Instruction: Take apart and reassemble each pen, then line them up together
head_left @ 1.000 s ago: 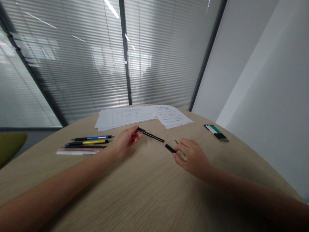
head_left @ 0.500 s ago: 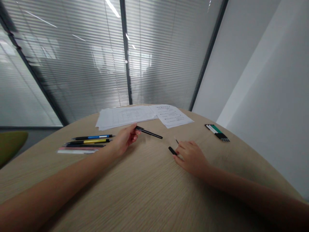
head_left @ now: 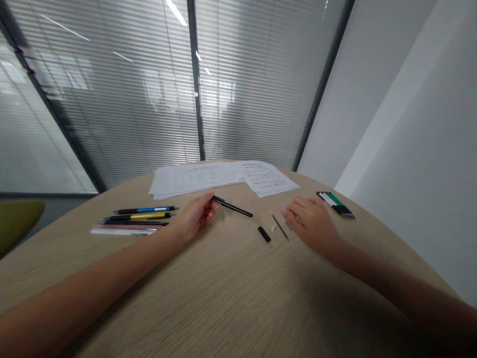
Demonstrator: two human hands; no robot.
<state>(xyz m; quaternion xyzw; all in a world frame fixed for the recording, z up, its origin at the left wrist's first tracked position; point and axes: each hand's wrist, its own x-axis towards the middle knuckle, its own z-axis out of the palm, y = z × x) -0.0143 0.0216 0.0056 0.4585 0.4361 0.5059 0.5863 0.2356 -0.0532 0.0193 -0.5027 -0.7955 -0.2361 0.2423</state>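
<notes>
Both hands are over the round wooden table (head_left: 208,298), well apart. Left hand (head_left: 197,215) has its thumb uppermost and grips 1 end of a black pen (head_left: 233,206); right hand (head_left: 315,221) stays out to the side, palm mostly down, fingers half curled, and I cannot tell if they pinch something. Beyond both hands lie printed sheets (head_left: 197,179). Pen slants from the left fingers toward the right hand; it should be light, stiff and rather slippery, best held around its middle. Just beside the right fingertips, the thin refill (head_left: 280,228) probably bends easily. Between the hands, the short black tube (head_left: 264,234) may roll.
</notes>
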